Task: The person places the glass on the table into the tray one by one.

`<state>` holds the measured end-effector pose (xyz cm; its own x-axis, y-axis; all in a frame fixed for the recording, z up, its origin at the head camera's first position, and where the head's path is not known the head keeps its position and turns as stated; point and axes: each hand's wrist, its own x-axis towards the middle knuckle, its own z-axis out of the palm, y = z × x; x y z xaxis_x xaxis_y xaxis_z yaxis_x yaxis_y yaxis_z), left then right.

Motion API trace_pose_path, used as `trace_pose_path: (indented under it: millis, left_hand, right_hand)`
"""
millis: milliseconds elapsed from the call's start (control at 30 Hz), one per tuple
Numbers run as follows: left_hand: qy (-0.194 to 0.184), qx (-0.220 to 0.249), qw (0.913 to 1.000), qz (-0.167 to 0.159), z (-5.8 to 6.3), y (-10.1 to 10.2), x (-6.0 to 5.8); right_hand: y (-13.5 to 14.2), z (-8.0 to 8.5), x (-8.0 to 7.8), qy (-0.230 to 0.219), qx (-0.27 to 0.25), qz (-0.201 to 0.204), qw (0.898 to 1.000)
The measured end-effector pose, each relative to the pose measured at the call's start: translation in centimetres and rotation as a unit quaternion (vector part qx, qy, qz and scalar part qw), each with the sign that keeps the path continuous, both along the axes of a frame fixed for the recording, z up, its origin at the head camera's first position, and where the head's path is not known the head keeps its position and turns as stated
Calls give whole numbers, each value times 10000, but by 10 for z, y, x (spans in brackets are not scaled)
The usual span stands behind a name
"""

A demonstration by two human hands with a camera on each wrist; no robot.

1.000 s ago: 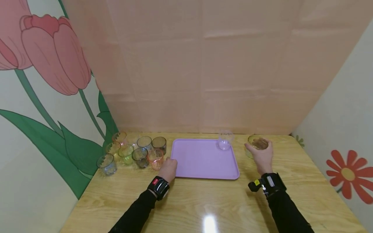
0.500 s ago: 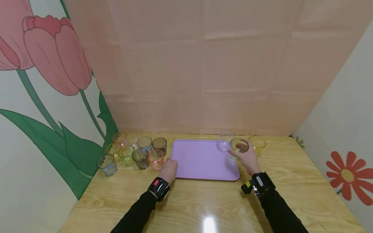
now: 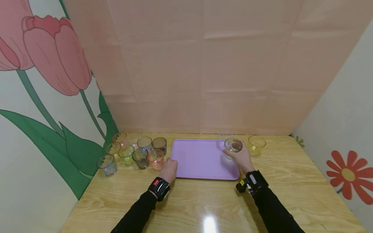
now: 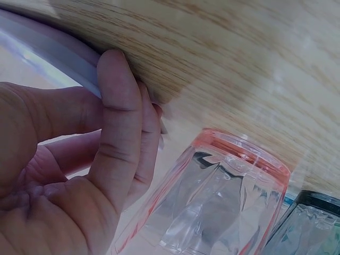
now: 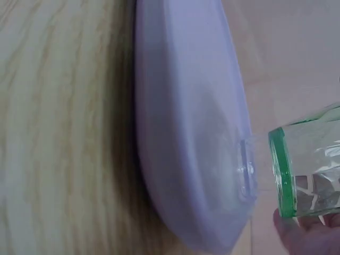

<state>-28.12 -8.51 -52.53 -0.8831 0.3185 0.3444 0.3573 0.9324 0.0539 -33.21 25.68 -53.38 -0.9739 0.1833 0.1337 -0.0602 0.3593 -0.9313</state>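
Note:
My left hand (image 3: 168, 170) pinches the left rim of the lilac tray (image 3: 201, 160) between thumb and fingers, as the left wrist view shows close up. Beside those fingers stands an orange-tinted faceted glass (image 4: 223, 202). In my right hand (image 3: 244, 160) is a clear glass with a greenish base (image 5: 287, 172), gripped around its side. It hangs upright above the tray's right part, its base apart from the tray in the right wrist view. A clear pinkish glass (image 5: 247, 170) stands on the tray's far right corner, partly behind the held one in the head view.
Left of the tray several tinted glasses cluster on the wooden table (image 3: 186, 204), among them a grey one (image 3: 141, 158), a green one (image 3: 126, 155) and a blue one (image 3: 107, 165). A yellow glass (image 3: 256, 149) stands right of the tray. A pinkish sheet (image 3: 201, 71) backs the table.
My right hand has carried the greenish glass leftward from beside the tray to above its right part, uncovering the yellow glass. The left hand stays at the tray's rim.

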Motion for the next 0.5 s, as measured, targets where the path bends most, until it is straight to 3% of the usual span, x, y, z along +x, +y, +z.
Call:
trace_pose_path:
  millis: [500]
  left_hand:
    - [43, -124, 9999, -1, -4, 0, -3]
  right_hand:
    - [-5, -13, -1, -20, 459, -217, 9987]
